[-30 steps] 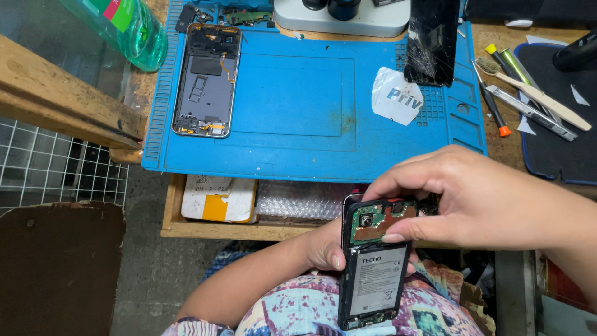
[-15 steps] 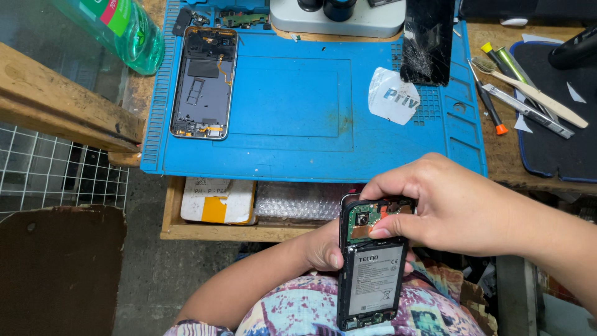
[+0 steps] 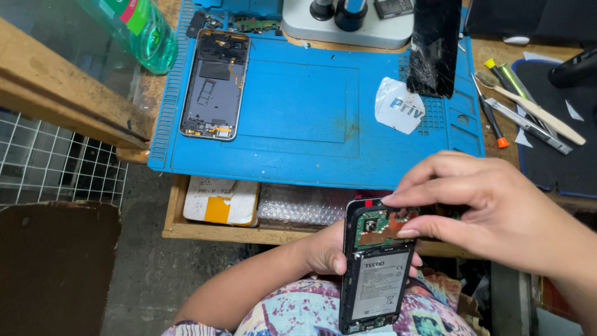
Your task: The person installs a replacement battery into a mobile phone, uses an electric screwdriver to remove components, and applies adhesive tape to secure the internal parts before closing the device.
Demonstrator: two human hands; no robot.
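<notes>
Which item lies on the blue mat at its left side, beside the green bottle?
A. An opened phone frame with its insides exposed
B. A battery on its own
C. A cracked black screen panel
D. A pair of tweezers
A: the opened phone frame lies flat on the blue mat at its left, with the green bottle just beyond the mat's edge.

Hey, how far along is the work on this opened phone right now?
Done: the opened phone has its back off, with battery and circuit board exposed. In hand: the left hand grips it from behind above the lap, while the right hand pinches at the board area near its top. Left: the phone is not closed up, and a second stripped phone frame and a cracked screen lie on the blue mat.
</notes>
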